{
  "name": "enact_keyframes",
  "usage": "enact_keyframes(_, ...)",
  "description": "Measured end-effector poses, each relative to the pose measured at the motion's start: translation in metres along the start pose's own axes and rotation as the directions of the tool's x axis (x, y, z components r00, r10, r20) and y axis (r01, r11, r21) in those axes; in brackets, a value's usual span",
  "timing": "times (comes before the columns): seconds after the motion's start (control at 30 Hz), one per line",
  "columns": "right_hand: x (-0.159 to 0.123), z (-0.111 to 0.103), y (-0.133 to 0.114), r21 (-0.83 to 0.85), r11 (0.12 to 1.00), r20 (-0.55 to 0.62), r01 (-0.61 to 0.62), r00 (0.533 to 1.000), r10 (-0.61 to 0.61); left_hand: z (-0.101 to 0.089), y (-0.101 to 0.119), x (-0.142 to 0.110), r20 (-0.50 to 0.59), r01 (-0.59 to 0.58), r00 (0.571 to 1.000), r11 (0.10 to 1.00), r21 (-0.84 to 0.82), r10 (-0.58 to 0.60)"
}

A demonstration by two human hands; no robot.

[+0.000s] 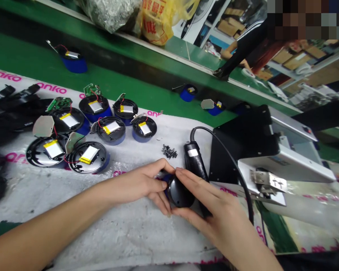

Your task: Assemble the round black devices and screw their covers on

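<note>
Between both hands is a round blue device with a black cover [181, 192], tilted with its black face toward me. My left hand [147, 184] wraps its blue side, fingers curled round it. The fingers and thumb of my right hand [214, 203] grip the cover's edge from the right. Just behind the device lies a black corded electric screwdriver [196, 158], partly hidden by my right hand. A small pile of black screws [169, 151] sits beyond my hands. To the left stand several open round housings [89, 157], showing white batteries with yellow tape, red wires and circuit boards.
A black and silver machine [251, 150] stands at the right, the screwdriver's cable curving in front of it. Dark plastic parts [14, 109] are heaped at the far left. More blue housings [73, 62] rest on the green surface behind. Across from me, a person's arm [234, 49] shows.
</note>
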State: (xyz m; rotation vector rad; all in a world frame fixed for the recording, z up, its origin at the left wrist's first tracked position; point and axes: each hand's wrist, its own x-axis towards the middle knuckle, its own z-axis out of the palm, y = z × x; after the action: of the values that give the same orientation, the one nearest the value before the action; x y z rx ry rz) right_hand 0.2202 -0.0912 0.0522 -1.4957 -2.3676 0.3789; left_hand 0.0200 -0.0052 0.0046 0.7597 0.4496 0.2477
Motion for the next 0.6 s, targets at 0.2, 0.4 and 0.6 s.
enact_keyframes(0.2, 0.002, 0.003, -0.005, -0.094, 0.996, -0.064, -0.004, 0.998, -0.002, 0.002, 0.004, -0.002, -0.013, -0.017, 1.0, 0.994, 0.107, 0.019)
enact_keyframes(0.4, -0.006, 0.012, -0.005, -0.077, 0.997, -0.119, -0.027, 0.993, 0.018, 0.004, 0.004, -0.001, -0.015, -0.033, 0.999, 0.984, 0.178, 0.036)
enact_keyframes(0.6, -0.002, 0.008, -0.003, -0.006, 1.0, -0.118, -0.03, 0.993, 0.029, 0.005, 0.007, -0.003, -0.023, -0.001, 1.0, 0.99, 0.139, 0.004)
